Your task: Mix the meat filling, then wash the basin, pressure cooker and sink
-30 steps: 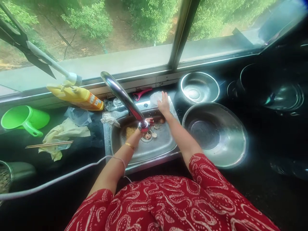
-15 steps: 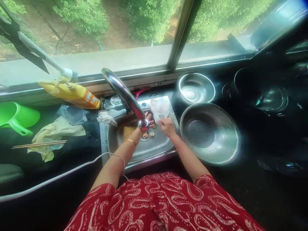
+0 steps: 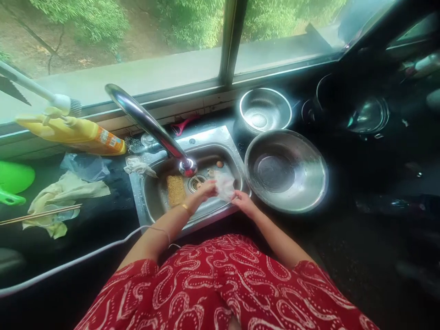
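Over the front right of the steel sink (image 3: 154, 206), a thin white plastic bag or cloth (image 3: 225, 185) hangs between my two hands. My left hand (image 3: 206, 189) has its fingers closed at the left edge of it. At its lower right side, my right hand (image 3: 243, 201) pinches it between thumb and fingers. A yellow-brown sponge (image 3: 176, 190) lies in the left part of the basin. Beside my left hand is the drain (image 3: 193, 183), with pale scraps on it. One small brown round piece (image 3: 219, 163) rests near the basin's back.
The tap (image 3: 147, 123) arches over the sink. A wide steel basin (image 3: 311, 183) and a steel colander (image 3: 264, 126) stand to the right. Leftward are a yellow bottle (image 3: 75, 135), a cream cloth (image 3: 58, 195), chopsticks (image 3: 44, 214), a green scoop (image 3: 15, 178) and a white cable (image 3: 85, 252).
My left hand has left its spread pose under the tap and closed on the white piece. My right hand has brought that piece down toward me. The view has shifted right.
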### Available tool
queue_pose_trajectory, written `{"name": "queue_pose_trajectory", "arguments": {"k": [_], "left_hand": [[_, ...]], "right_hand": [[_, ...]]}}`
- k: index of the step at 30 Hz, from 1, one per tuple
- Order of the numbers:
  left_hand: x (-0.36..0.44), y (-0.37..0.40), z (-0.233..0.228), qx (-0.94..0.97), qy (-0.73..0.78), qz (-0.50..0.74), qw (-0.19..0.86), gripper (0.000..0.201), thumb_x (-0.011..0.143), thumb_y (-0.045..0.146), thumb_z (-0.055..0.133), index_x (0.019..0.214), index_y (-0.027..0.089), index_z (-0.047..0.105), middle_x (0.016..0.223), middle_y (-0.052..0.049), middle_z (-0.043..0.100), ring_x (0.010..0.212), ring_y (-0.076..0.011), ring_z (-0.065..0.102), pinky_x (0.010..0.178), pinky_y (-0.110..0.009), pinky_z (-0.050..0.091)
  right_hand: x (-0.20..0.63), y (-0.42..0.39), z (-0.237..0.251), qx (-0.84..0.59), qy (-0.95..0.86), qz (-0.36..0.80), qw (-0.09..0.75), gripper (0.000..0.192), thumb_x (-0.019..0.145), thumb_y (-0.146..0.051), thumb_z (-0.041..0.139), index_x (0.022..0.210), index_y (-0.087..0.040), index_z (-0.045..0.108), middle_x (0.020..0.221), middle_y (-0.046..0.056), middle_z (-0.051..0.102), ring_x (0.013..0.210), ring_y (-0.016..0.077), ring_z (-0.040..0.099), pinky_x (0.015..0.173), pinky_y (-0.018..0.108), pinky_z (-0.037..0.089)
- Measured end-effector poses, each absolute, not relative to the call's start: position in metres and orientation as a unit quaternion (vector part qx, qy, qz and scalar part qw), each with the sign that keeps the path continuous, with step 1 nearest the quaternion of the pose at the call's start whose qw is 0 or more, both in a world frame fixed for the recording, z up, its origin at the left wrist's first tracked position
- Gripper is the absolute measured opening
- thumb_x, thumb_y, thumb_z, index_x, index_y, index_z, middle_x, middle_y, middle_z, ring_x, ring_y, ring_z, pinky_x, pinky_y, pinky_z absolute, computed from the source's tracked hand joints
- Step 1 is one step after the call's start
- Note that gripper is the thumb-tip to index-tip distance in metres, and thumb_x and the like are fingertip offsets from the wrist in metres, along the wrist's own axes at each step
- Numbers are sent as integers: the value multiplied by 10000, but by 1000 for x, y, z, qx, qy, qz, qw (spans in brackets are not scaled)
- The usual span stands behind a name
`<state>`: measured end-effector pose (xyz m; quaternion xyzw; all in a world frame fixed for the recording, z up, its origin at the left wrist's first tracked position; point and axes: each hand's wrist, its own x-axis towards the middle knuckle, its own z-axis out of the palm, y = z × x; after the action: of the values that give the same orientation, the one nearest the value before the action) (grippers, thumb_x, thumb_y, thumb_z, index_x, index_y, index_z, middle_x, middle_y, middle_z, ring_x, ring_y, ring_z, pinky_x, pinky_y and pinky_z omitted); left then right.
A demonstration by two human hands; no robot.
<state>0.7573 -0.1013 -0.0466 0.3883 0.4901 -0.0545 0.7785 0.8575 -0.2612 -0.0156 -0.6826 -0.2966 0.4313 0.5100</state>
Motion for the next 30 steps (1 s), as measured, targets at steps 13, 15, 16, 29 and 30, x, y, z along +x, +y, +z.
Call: {"name": "queue_pose_trajectory", "arguments": {"k": [13,15,16,29,30], "left_hand": [[691,-157,-24,471,408,-180,761,193,694,177,573,887,161,574,637,1,636,455,-79,516,421,-164,303],[688,-143,-37,547,415,-156,710,160,744,218,560,889,162,596,651,7,623,494,-89,525,454,-175,340],[687,-134,-45,592,423,-136,672,158,766,226,547,896,161,608,674,2,625,534,-102,546,483,-187,370],[729,-77,-155,768,532,-140,327,807,775,672,548,1296,58,497,1282,-281,548,1223,-389,510,977,-413,399],[731,-76,-158,776,530,-146,311,812,757,673,565,1287,60,511,1273,-284,547,1214,-400,511,973,-421,402]], "right_hand": [[846,-311,34,-661,-91,554,498,420,619,-513,745,805,-144,673,448,-67,456,387,58,301,404,221,189],[846,-319,49,-689,-125,470,538,372,692,-528,694,791,-173,645,462,-73,434,403,70,340,417,221,249],[846,-323,58,-695,-146,435,554,350,728,-527,672,788,-184,635,482,-71,438,417,74,360,428,221,275],[851,-297,150,-668,-266,356,597,300,826,-483,636,747,-194,623,774,10,597,481,58,350,424,216,279],[852,-295,155,-666,-274,352,598,292,828,-480,636,756,-197,626,790,14,603,486,60,355,422,217,276]]}}
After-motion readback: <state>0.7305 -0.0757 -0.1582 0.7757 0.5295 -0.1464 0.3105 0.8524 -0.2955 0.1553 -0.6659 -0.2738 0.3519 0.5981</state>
